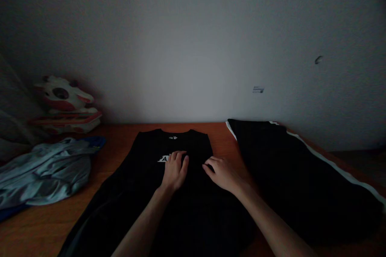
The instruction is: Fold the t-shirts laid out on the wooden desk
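Note:
A black shirt (138, 176) lies spread out with its neckline away from me, a small white label inside the collar and a white printed patch on the chest. My left hand (175, 169) rests on the chest, fingers extended flat and partly covering the print. At the shirt's right edge, my right hand (221, 172) has its thumb and fingertips drawn together on the fabric. The lower part of the shirt is dark and its folds are hard to make out.
To the right lies a black garment (280, 168) with white side stripes. A crumpled grey-green garment (54, 172) with blue fabric sits at the left. Behind it stands a white and red toy keyboard (68, 118). A pale wall (193, 56) borders the orange-brown surface (105, 132).

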The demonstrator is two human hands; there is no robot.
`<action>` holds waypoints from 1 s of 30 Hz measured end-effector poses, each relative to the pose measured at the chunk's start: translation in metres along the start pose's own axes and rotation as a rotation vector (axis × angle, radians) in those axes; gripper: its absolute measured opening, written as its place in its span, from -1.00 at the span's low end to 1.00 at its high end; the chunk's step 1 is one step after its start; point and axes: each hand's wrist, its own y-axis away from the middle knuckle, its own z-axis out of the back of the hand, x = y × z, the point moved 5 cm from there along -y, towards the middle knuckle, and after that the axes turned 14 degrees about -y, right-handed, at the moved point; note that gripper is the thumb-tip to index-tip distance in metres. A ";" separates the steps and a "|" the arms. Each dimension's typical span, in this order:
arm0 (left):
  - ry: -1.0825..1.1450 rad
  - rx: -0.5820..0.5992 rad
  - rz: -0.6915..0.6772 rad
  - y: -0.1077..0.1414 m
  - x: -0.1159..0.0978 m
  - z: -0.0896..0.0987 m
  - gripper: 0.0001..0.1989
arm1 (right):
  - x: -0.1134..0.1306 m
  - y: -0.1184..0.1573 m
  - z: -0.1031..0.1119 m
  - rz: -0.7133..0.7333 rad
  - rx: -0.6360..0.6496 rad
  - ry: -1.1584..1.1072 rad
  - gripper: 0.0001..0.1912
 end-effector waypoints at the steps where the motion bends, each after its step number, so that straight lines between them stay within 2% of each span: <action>1: 0.036 -0.025 0.033 -0.002 0.004 0.001 -0.63 | 0.004 -0.009 -0.002 -0.004 0.005 0.040 -0.76; 3: 0.098 -0.068 0.083 -0.005 0.011 0.002 -0.63 | 0.010 -0.025 -0.010 0.005 -0.020 0.070 -0.70; 6: 0.162 -0.111 0.116 -0.005 0.015 0.006 -0.66 | 0.011 -0.040 -0.032 -0.022 -0.067 0.067 -0.53; 9: 0.197 -0.120 0.085 0.000 0.011 0.010 -0.68 | 0.004 -0.042 -0.057 -0.105 -0.023 0.115 -0.42; 11: 0.209 -0.111 0.036 0.004 0.005 0.014 -0.69 | 0.000 -0.042 -0.066 -0.138 0.028 0.125 -0.35; 14: 0.172 -0.081 -0.084 0.006 -0.005 0.017 -0.71 | -0.004 -0.042 -0.067 -0.175 0.086 0.118 -0.32; 17: 0.032 -0.039 -0.191 0.003 -0.013 0.016 -0.70 | -0.006 -0.046 -0.061 -0.186 0.101 0.116 -0.30; 20: -0.050 0.008 -0.240 -0.001 -0.016 0.017 -0.66 | -0.011 -0.050 -0.054 -0.198 0.105 0.118 -0.27; 22: -0.123 0.045 -0.247 -0.001 -0.015 0.025 -0.60 | -0.018 -0.054 -0.049 -0.220 0.107 0.121 -0.29; 26: -0.378 0.113 -0.165 0.000 0.009 0.053 -0.56 | -0.033 -0.064 -0.042 -0.268 0.144 0.125 -0.32; 30: -0.538 0.199 -0.008 -0.006 0.057 0.071 -0.47 | -0.040 -0.072 -0.039 -0.287 0.167 0.118 -0.28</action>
